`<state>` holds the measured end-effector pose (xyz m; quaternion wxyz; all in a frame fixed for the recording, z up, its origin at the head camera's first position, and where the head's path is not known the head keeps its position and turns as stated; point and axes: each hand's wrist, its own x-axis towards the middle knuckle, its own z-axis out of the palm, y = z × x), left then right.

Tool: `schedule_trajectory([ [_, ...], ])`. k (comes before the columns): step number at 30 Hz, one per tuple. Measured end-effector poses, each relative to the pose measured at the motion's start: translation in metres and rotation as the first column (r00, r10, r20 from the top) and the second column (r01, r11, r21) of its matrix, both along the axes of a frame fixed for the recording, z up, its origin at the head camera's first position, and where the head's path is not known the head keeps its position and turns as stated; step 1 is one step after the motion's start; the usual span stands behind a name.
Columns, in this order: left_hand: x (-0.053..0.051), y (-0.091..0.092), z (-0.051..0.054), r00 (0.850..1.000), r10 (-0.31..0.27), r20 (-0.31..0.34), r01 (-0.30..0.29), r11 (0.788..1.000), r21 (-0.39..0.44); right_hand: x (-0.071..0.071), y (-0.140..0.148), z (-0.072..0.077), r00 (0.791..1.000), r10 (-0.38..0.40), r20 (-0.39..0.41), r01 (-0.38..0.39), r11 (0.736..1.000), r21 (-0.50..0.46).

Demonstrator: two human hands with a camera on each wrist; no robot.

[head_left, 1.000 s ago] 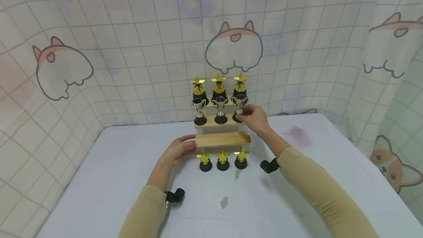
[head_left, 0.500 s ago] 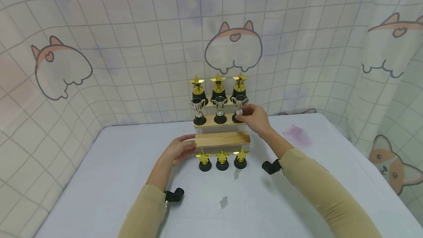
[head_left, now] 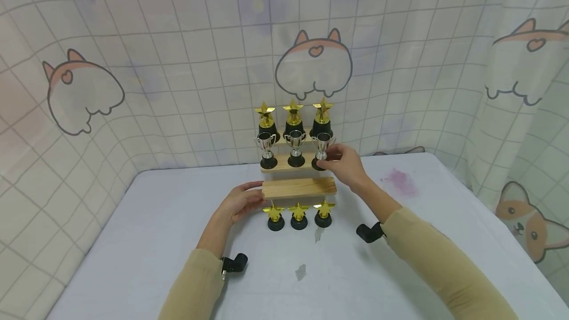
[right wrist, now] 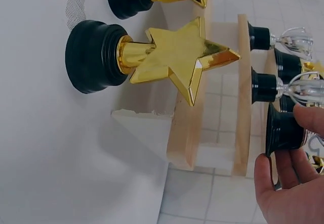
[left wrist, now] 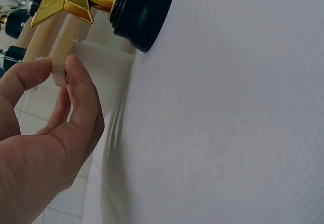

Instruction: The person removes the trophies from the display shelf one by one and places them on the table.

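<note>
Pinching the silver cup trophy [head_left: 322, 143] by its black base [right wrist: 283, 132], the right hand [head_left: 346, 164] points inward; the left hand [head_left: 240, 202] grasps the pale wooden board [head_left: 300, 188] by its end.

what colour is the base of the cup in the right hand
The base is black; it shows best in the right wrist view.
</note>
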<state>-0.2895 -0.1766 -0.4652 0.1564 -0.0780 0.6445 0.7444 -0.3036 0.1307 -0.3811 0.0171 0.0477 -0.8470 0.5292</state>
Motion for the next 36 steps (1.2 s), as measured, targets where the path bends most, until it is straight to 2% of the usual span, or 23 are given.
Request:
schedule_trajectory([
  [9, 0.001, 0.001, 0.0, 1.0, 0.008, 0.001, -0.008, 1.0, -0.004, 0.014, 0.003, 0.0, 0.999, 0.036, -0.013, -0.036, 0.999, -0.006],
  [25, 0.002, -0.001, 0.001, 1.0, 0.001, 0.0, -0.001, 1.0, 0.009, 0.045, -0.001, 0.001, 0.995, 0.098, 0.019, -0.098, 0.995, -0.023],
  [36, 0.0, -0.001, -0.001, 1.0, 0.003, 0.015, -0.003, 1.0, 0.012, 0.067, -0.006, -0.004, 0.985, 0.174, -0.012, -0.175, 0.983, -0.064],
])
